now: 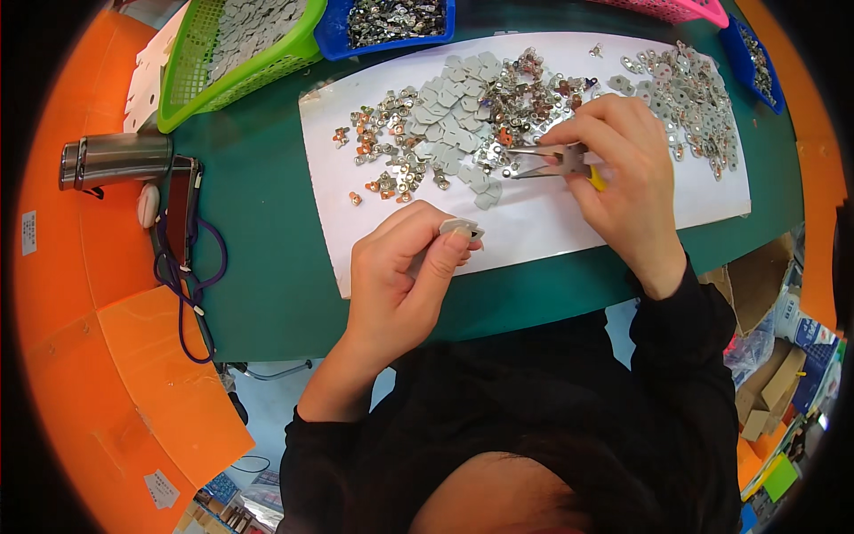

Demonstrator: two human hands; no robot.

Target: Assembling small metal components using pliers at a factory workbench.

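My left hand (405,267) pinches a small flat grey plate (461,230) between thumb and forefinger, just over the near edge of a white sheet (534,233). In my right hand (623,165) is a pair of long-nosed pliers (562,160) with a yellow handle. Its slim jaws stand apart and point left, over the small metal parts. Whether the tips touch a part I cannot tell. Beyond my hands lie a heap of grey plates (449,107), a pile of shiny metal terminals (534,89) and some copper-coloured pieces (356,198). More assembled grey pieces (698,107) spread at the right.
A green basket (240,96) of grey discs and a blue tray (386,44) of metal parts stand at the back left. Another blue tray (756,67) is far right, a pink basket (685,11) behind. A steel flask (124,160) and a corded phone (184,200) lie left.
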